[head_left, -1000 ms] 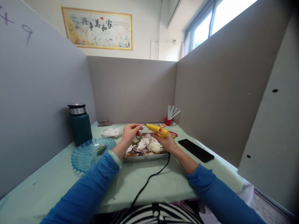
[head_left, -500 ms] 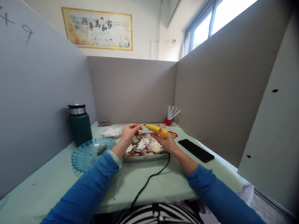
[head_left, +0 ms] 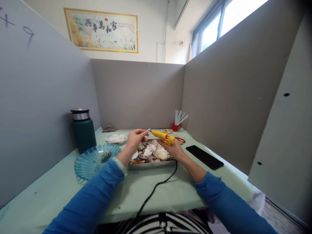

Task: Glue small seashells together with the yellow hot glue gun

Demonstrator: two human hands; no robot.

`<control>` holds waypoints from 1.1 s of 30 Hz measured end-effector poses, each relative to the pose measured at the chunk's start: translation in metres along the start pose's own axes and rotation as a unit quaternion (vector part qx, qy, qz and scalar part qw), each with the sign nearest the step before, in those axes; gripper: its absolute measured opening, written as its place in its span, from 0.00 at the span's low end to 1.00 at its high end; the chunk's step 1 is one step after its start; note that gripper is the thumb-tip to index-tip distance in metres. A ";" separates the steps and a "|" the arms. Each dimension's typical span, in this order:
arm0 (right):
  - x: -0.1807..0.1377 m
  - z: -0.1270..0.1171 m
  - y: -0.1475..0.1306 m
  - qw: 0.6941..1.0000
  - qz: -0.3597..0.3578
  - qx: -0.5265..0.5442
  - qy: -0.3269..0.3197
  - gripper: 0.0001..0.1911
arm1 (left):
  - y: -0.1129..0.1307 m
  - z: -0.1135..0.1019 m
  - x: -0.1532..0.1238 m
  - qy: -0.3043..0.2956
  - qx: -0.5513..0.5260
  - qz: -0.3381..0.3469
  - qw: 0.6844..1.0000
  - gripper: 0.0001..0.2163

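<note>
My right hand [head_left: 172, 149] is wrapped round a yellow glue gun [head_left: 159, 134], whose nozzle points left. A small orange light glows on the gun's body. My left hand [head_left: 135, 139] pinches a small pale piece [head_left: 149, 130], too small to name, right at the nozzle tip. Whether nozzle and piece touch, I cannot tell. Both hands are above a metal tray [head_left: 152, 165] heaped with seashells [head_left: 150, 150]. From the glue gun a black cord [head_left: 156, 187] runs over the tray's front edge towards me.
On the left are a blue glass plate [head_left: 85, 164] with a small shell-like cluster [head_left: 105, 156] and a dark green bottle [head_left: 83, 133]. A white bundle [head_left: 116, 138] lies behind. At right are a black phone [head_left: 204, 157], red-handled scissors [head_left: 180, 140] and a red cup [head_left: 175, 127] of glue sticks.
The glue gun has shifted slightly left, its nozzle now closer to my left fingertips. My left hand has hardly moved.
</note>
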State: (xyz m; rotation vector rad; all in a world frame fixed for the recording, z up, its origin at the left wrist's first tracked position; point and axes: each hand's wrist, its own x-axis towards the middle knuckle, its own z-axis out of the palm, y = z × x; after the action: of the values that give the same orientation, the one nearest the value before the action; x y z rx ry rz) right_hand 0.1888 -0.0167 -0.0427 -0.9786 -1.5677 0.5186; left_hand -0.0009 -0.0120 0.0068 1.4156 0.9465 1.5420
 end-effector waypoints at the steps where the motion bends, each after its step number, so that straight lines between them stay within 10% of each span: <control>1: 0.000 0.000 0.000 1.000 -0.001 0.001 0.001 0.16 | 0.000 0.000 0.000 0.002 0.001 0.001 1.000 0.16; 33: -0.008 0.000 -0.008 0.991 -0.107 -0.078 0.011 0.13 | -0.003 0.002 0.000 0.012 0.012 0.026 1.000 0.14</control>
State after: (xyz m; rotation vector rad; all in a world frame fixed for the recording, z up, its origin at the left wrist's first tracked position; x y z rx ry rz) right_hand 0.1859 -0.0276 -0.0418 -0.9163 -1.6893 0.2377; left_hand 0.0008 -0.0112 0.0045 1.4526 0.9518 1.5931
